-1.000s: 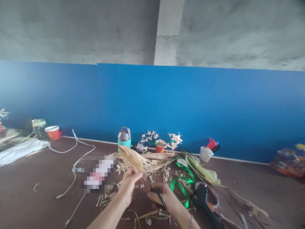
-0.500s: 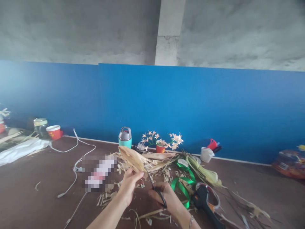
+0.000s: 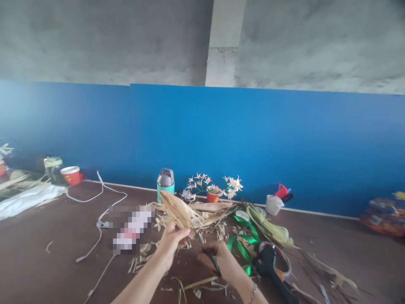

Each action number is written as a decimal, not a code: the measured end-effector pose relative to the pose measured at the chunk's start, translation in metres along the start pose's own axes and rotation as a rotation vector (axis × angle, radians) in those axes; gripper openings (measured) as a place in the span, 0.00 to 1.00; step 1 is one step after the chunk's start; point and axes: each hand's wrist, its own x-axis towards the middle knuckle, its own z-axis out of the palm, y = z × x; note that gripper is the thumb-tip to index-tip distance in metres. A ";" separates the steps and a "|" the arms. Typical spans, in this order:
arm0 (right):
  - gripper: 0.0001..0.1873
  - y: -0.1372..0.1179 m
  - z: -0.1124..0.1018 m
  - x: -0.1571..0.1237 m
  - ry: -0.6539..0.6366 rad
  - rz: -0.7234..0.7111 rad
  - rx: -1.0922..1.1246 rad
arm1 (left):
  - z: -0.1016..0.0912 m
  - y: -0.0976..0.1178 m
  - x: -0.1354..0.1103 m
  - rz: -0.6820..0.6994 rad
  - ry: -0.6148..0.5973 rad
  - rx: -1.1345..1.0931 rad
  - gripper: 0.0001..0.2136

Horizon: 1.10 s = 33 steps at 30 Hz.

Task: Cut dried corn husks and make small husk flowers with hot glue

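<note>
Between thumb and fingers, my left hand [image 3: 172, 243] pinches the lower end of a dry, pale corn husk [image 3: 177, 209], which points up and away. My right hand [image 3: 218, 259] is closed around the black handles of a pair of scissors [image 3: 202, 243]. Their blades reach up and left to the husk's right edge, close to my left thumb. Cut scraps of husk [image 3: 142, 257] litter the brown table under and around both hands. More husks [image 3: 215, 207] lie in a pile just beyond.
Right of my hands are a green ribbon [image 3: 243, 247], a black glue gun [image 3: 268, 266] and a bundle of greenish husks [image 3: 268, 226]. Farther back stand a teal flask [image 3: 166, 185] and a red cup [image 3: 213, 196] with husk flowers. White cables [image 3: 101, 211] run along the left.
The husk has tilted slightly, its tip shifting a little to the right. Both hands keep their holds in nearly the same place.
</note>
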 end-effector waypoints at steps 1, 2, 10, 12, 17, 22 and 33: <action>0.14 0.001 0.000 0.000 -0.001 0.006 -0.002 | -0.001 0.000 0.000 -0.005 -0.005 0.010 0.11; 0.14 0.002 0.000 0.001 -0.003 0.014 0.000 | -0.001 0.000 0.001 -0.009 -0.008 0.019 0.12; 0.13 0.001 0.000 0.000 -0.006 0.031 0.005 | 0.000 0.005 -0.003 0.000 -0.052 0.071 0.09; 0.13 0.001 0.000 0.000 -0.003 0.026 0.015 | 0.001 0.008 -0.004 0.009 -0.057 0.065 0.09; 0.12 0.006 -0.001 0.002 0.005 0.006 -0.014 | -0.002 0.008 -0.001 0.017 -0.073 0.093 0.08; 0.12 0.011 -0.003 0.003 -0.019 0.023 -0.063 | -0.005 0.006 0.004 0.021 -0.076 0.151 0.09; 0.10 0.010 -0.008 0.002 -0.047 0.019 -0.140 | -0.008 0.011 0.003 0.037 -0.047 0.269 0.11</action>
